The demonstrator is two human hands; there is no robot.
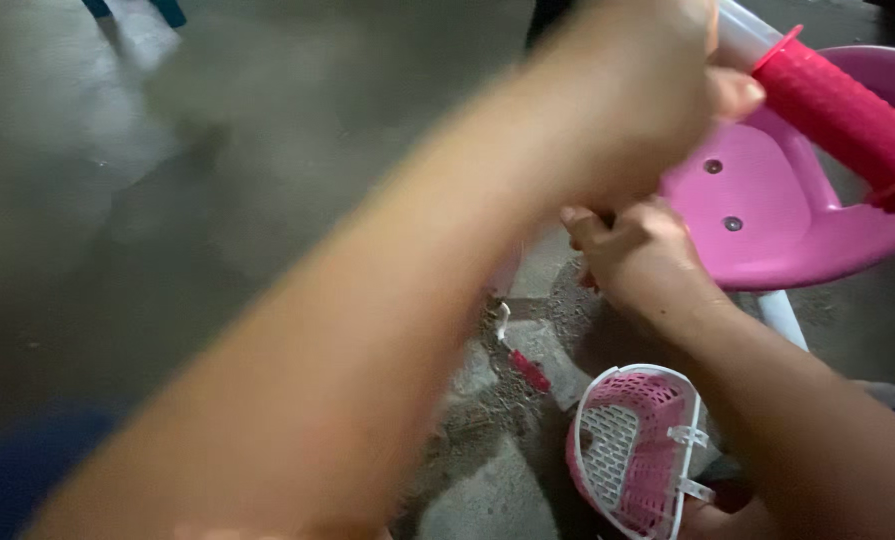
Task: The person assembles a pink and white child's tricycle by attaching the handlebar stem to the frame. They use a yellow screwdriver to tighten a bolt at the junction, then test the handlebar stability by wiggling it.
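My left arm crosses the view, blurred, from the lower left. My left hand [647, 90] is closed around the white handlebar [742, 35] of a small pink ride-on toy, just beside its pink-red ribbed grip [847, 115]. Below it, my right hand [639, 255] has its fingers curled at the front edge of the pink seat [767, 215]. What those fingers hold is hidden behind my left hand. Two screw heads show on the seat.
A pink and white mesh basket [635, 450] lies on the rough concrete floor [167, 200] beneath my right forearm. A small red piece [529, 370] and a white scrap [503, 320] lie on the floor nearby. A white frame tube [782, 320] runs down under the seat.
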